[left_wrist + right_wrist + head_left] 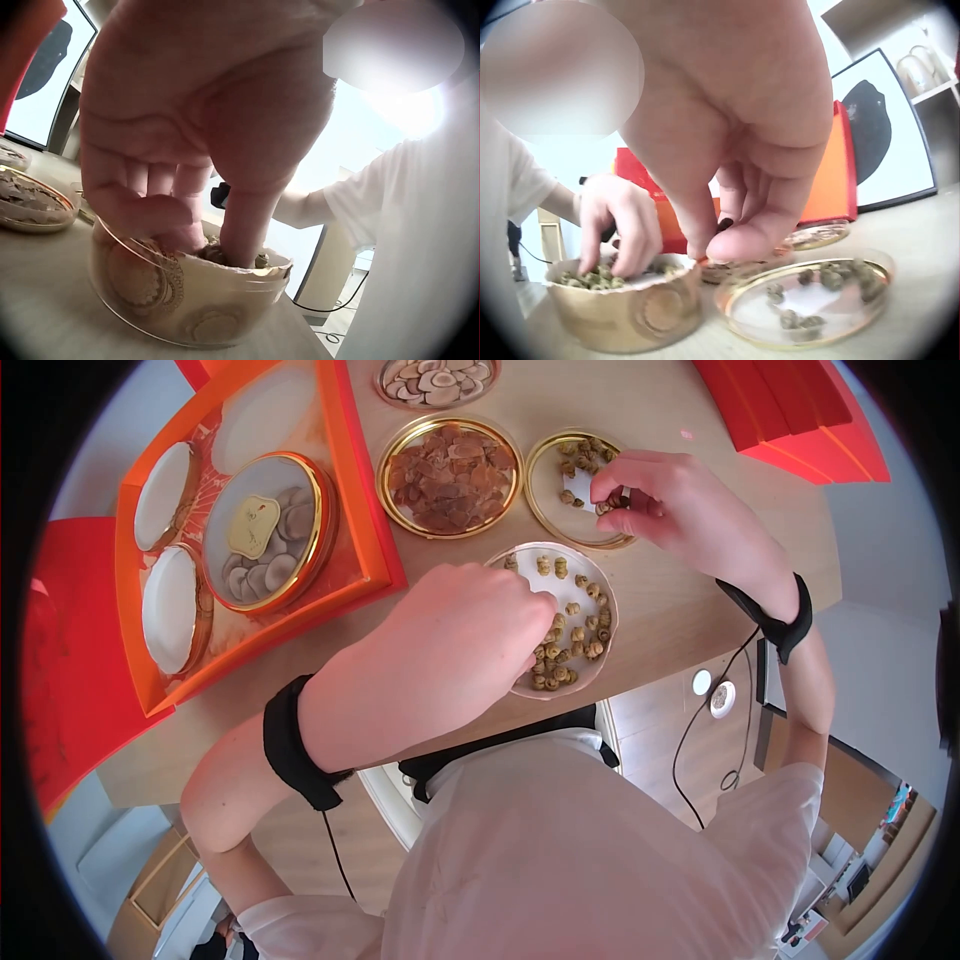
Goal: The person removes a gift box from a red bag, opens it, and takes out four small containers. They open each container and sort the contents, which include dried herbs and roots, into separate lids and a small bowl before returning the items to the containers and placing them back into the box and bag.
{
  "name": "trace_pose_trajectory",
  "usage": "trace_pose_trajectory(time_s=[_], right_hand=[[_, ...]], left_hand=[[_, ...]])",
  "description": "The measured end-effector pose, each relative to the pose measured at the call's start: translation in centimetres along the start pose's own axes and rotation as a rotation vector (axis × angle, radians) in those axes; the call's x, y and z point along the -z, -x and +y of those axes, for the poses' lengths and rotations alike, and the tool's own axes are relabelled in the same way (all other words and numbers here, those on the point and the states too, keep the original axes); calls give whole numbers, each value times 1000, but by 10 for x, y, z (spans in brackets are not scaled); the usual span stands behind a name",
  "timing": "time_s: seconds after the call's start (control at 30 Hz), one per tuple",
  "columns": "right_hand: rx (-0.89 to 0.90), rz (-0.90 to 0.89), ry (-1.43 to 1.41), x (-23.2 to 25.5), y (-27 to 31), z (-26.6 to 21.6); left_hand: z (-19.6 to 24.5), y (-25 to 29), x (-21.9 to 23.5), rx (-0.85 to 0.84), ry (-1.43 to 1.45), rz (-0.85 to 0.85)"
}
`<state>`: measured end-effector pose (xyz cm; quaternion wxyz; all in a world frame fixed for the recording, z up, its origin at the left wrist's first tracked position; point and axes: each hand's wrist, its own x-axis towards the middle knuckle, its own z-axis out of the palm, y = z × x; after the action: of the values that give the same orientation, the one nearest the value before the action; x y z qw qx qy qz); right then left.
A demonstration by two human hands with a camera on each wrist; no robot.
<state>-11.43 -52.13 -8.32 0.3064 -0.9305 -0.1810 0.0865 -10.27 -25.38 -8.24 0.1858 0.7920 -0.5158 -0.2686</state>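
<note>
My left hand [440, 635] reaches into a round paper-lined box [597, 565] of small rolled green-brown pieces [572, 608]. In the left wrist view, the thumb and fingers of my left hand [202, 142] dip below the rim of the clear-walled box [187, 300] and close around a piece [213, 252]. Above a shallow gold-rimmed dish [545, 480], my right hand [690, 505] is bent, thumb and index finger pinching a small dark piece [724, 224]. Several similar pieces [831, 276] lie in that dish, below my right hand [739, 120] in the right wrist view.
Behind the box are a gold-rimmed dish of amber flakes [452, 475] and a dish of pale slices [436, 382]. An orange tray [378, 550] with round containers [265, 530] stands at the left. A red box [790, 415] is at the back right.
</note>
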Motion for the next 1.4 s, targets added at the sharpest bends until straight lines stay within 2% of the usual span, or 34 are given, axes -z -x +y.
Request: trace_pose_trajectory(time_s=[0.13, 0.23, 0.33, 0.43, 0.53, 0.73, 0.93, 1.03, 1.23, 1.4], right_hand=[[-4, 1, 62, -4, -6, 14], [10, 19, 91, -4, -8, 16], [-50, 5, 87, -2, -8, 11], [21, 88, 130, -4, -6, 8], [3, 51, 135, 0, -1, 2], [33, 59, 156, -1, 5, -5], [54, 52, 148, -4, 5, -6], [67, 49, 145, -5, 5, -6], [60, -1, 181, -2, 7, -7], [56, -23, 187, -2, 8, -8]], left_hand=[[-2, 4, -6, -54, -30, 83], [6, 4, -4, -23, -123, 3], [13, 7, -8, -33, -222, 5], [18, 7, -6, -38, -317, -28], [12, 6, -12, -51, -196, 41], [12, 5, -5, -57, -129, -12], [19, 10, -8, -24, -145, 13], [19, 8, -5, -53, -150, -37], [17, 9, -6, -85, -76, 2], [18, 10, -4, -108, -127, -53]])
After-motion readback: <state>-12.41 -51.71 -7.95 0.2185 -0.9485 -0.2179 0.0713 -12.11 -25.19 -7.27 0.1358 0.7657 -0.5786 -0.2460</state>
